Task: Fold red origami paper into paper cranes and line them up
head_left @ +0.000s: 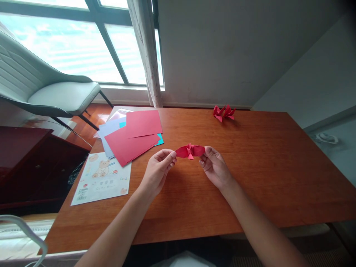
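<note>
So there's one bear sheet (101,180) nearest, barcode in its corner; the rest of the print's too small to read. Right of that sheet, two hands: the left hand (159,170) pinches one end of a single red origami (190,151), and the right hand (217,168) pinches the other, so it's stretched between them. Just past the sheet, at least two red sheets (143,123) overlap. Way past it to the right sit two red folds (224,113). One chair (65,96) is beyond it, leftward.
</note>
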`<state>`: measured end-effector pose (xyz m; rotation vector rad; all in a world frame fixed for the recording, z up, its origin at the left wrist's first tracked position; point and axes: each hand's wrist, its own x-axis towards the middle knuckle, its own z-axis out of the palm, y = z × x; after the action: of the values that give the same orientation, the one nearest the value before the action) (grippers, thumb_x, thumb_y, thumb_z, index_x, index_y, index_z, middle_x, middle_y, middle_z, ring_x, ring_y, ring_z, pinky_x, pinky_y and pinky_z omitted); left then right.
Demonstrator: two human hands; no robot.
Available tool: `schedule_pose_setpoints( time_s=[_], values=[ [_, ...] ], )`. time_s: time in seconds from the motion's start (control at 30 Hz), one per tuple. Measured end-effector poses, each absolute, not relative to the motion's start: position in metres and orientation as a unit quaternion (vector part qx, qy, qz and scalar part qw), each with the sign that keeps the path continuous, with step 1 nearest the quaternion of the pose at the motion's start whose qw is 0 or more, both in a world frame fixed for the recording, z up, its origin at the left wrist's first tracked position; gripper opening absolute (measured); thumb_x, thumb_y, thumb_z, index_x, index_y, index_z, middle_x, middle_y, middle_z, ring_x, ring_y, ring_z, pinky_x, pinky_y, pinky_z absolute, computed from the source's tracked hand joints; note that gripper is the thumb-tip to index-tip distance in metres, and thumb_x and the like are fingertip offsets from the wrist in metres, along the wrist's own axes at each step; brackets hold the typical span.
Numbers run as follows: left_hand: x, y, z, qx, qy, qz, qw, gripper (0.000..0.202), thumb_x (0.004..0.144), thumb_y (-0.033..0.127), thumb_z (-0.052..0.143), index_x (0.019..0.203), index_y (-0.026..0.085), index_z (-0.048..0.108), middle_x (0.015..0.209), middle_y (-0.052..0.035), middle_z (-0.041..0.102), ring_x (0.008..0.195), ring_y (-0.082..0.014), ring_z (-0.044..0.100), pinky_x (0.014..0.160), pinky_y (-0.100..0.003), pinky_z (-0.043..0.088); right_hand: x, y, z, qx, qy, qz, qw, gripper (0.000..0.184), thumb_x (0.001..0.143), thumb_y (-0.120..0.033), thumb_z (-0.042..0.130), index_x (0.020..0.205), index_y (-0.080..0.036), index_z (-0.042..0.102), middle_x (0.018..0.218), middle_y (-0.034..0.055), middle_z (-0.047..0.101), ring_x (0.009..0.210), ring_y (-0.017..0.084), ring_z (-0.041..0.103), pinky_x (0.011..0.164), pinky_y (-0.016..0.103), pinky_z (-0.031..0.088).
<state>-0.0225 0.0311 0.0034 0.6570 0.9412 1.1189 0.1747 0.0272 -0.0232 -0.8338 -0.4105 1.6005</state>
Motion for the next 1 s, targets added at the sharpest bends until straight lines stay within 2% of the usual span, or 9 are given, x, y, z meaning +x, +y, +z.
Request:
schedule_pose_setpoints(
  time_s=[0.17,0.37,0.53,0.67,0.8,1.0],
  values=[
    [-0.0218,0.0314,0.0027,0.288,0.425,0.492,0.703,0.026,0.074,0.033,0.084,0.081,0.015,0.066,0.072,0.0002,0.063,0.067,-0.0073,0.054,0.062,-0.016,0.043,0.1742,0.0269,-0.0243,-0.373,-0.183,0.689,0.593,0.018,0.075,-0.033,0.084,0.082,-0.024,0.071,0.083,-0.0035,0.075,0.068,0.009,0.066,0.054,0.017,0.049],
    [-0.0195,0.0287,0.0004,0.319,0.437,0.45,0.711,0.028,0.076,0.036,0.082,0.09,0.016,0.07,0.076,-0.0016,0.068,0.069,-0.0086,0.057,0.064,-0.017,0.044,0.1717,0.0258,-0.0218,-0.361,-0.2,0.701,0.582,0.016,0.077,-0.033,0.082,0.083,-0.024,0.071,0.086,-0.0022,0.075,0.074,0.01,0.067,0.055,0.017,0.048],
    [-0.0195,0.0274,0.0003,0.33,0.435,0.446,0.709,0.024,0.077,0.037,0.081,0.087,0.017,0.071,0.08,-0.0013,0.068,0.071,-0.0083,0.056,0.066,-0.017,0.044,0.1707,0.0262,-0.0189,-0.348,-0.218,0.723,0.556,0.017,0.08,-0.035,0.079,0.084,-0.021,0.07,0.087,-0.0011,0.075,0.074,0.009,0.066,0.054,0.015,0.047],
    [-0.0211,0.0287,-0.0005,0.293,0.409,0.453,0.736,0.025,0.074,0.035,0.083,0.083,0.017,0.069,0.08,-0.0008,0.067,0.071,-0.0082,0.056,0.066,-0.017,0.045,0.1712,0.0276,-0.0206,-0.348,-0.193,0.72,0.569,0.017,0.078,-0.032,0.081,0.083,-0.021,0.069,0.086,-0.001,0.075,0.073,0.009,0.067,0.051,0.014,0.047],
    [-0.0228,0.03,-0.0017,0.288,0.384,0.451,0.752,0.023,0.078,0.034,0.081,0.077,0.015,0.066,0.075,-0.0012,0.063,0.071,-0.0085,0.055,0.066,-0.017,0.045,0.1721,0.0286,-0.0228,-0.347,-0.17,0.722,0.574,0.017,0.078,-0.032,0.081,0.083,-0.021,0.069,0.085,-0.0007,0.076,0.069,0.009,0.067,0.047,0.014,0.046],
    [-0.0222,0.0304,-0.0026,0.265,0.377,0.45,0.765,0.022,0.08,0.034,0.078,0.081,0.015,0.068,0.077,-0.0019,0.063,0.072,-0.0089,0.056,0.067,-0.018,0.046,0.1733,0.0289,-0.0226,-0.342,-0.171,0.741,0.552,0.019,0.08,-0.035,0.079,0.088,-0.021,0.07,0.086,0.0006,0.076,0.07,0.01,0.07,0.047,0.013,0.047]
  ],
)
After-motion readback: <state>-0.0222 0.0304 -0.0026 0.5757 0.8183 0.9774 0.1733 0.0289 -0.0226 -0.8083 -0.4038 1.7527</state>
